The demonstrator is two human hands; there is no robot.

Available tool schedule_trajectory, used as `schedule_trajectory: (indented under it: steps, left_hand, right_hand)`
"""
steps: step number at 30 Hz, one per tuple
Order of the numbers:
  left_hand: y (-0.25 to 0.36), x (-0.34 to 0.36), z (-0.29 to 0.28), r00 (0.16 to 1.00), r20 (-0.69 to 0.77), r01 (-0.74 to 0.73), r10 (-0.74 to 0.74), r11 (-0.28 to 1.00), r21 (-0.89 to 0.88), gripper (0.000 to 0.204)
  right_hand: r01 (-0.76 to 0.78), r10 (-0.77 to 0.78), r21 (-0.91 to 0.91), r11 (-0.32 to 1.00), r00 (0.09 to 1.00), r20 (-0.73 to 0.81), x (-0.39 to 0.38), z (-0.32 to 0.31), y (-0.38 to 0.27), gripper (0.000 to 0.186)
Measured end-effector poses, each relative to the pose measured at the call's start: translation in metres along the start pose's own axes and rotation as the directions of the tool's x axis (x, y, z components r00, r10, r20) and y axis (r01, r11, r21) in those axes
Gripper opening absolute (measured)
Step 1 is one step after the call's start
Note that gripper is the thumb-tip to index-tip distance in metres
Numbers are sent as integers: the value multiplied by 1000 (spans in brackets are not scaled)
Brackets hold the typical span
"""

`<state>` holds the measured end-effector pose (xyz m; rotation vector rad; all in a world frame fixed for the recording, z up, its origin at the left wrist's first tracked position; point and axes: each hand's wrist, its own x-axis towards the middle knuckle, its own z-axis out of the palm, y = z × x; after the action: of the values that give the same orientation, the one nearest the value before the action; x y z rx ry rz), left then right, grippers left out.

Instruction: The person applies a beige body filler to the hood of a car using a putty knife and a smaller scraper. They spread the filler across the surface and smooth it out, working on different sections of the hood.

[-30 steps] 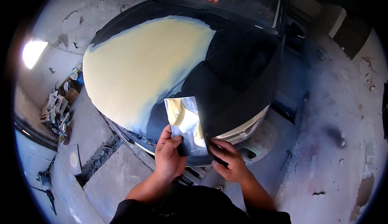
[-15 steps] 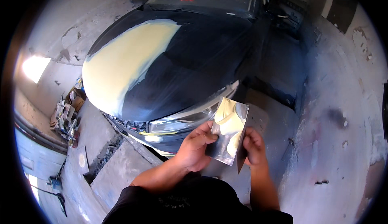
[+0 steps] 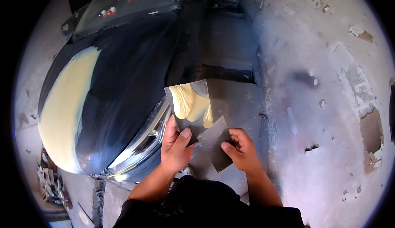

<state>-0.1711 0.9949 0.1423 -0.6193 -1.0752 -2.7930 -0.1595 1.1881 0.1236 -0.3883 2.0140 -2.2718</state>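
My left hand [image 3: 175, 148] grips a thin flat putty plate [image 3: 200, 87] by its lower part, thumb on the face. A thick smear of cream-yellow putty [image 3: 187, 102] covers the plate's upper half. In my right hand [image 3: 243, 150], pinched between thumb and fingers, is a thin grey putty spreader [image 3: 218, 145]. The spreader's upper corner overlaps the plate's lower right edge, just under the putty; whether they touch I cannot tell. Both are held in front of my body, beside the dark car's headlight [image 3: 140, 150].
A dark car hood [image 3: 123, 71] fills the left, with a broad cream filler patch [image 3: 68, 108] along its far-left side. To the right rises a worn, peeling wall [image 3: 300, 145]. Clutter [image 3: 53, 182] lies on the floor at the lower left.
My view has swung right, so the car sits further left. The spreader has gone from mostly hidden behind the plate to in front of its lower right edge, and the plate has tilted.
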Motion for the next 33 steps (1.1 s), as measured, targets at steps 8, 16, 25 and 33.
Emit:
schedule_trajectory:
  steps: [8, 16, 25, 33]
  left_hand:
    - [-13, 59, -16, 936, 345, -256, -71, 535, 805, 45]
    - [-63, 111, -28, 969, 144, -64, -200, 362, 930, 42]
    - [-199, 155, 6, 976, -115, 210, -183, 929, 306, 32]
    - [-267, 193, 101, 954, -292, 23, 68, 954, 299, 36]
  right_hand:
    - [41, -45, 154, 987, 999, 22, 78, -35, -8, 27]
    - [259, -264, 108, 960, 964, 27, 138, -139, -45, 36]
    - [656, -396, -108, 747, 570, 720, 238, -276, -49, 38]
    - [649, -295, -421, 634, 705, 644, 302, -365, -46, 35]
